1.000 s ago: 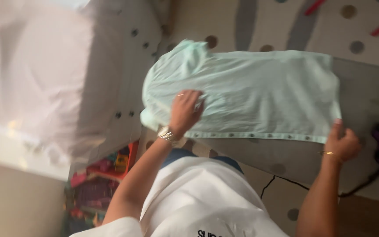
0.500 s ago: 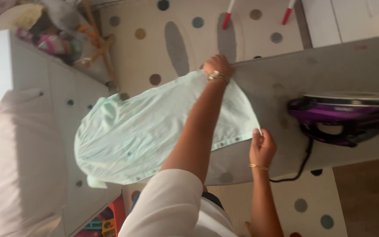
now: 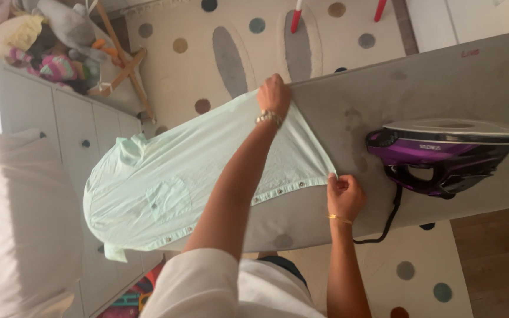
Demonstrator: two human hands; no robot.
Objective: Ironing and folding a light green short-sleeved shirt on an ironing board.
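Note:
A pale mint button shirt (image 3: 166, 176) lies spread over the narrow end of a grey ironing board (image 3: 431, 82). My left hand (image 3: 273, 94) reaches across and pinches the shirt's far hem corner at the board's far edge. My right hand (image 3: 344, 194) pinches the near hem corner by the snap placket. The hem is stretched taut between both hands. A purple and white iron (image 3: 443, 154) stands on the board just right of my right hand, its black cord (image 3: 384, 227) hanging off the near edge.
A white chest of drawers (image 3: 60, 118) stands left of the board, with a white cushion (image 3: 19, 224) in front. Toys (image 3: 48, 41) are heaped at top left. A cream rug with coloured dots (image 3: 243, 41) covers the floor beyond the board.
The view has shifted slightly. Both hands keep hold of the hem corners and have pulled the shirt's edge tighter along the board; one second ago my left hand lay flat on the cloth.

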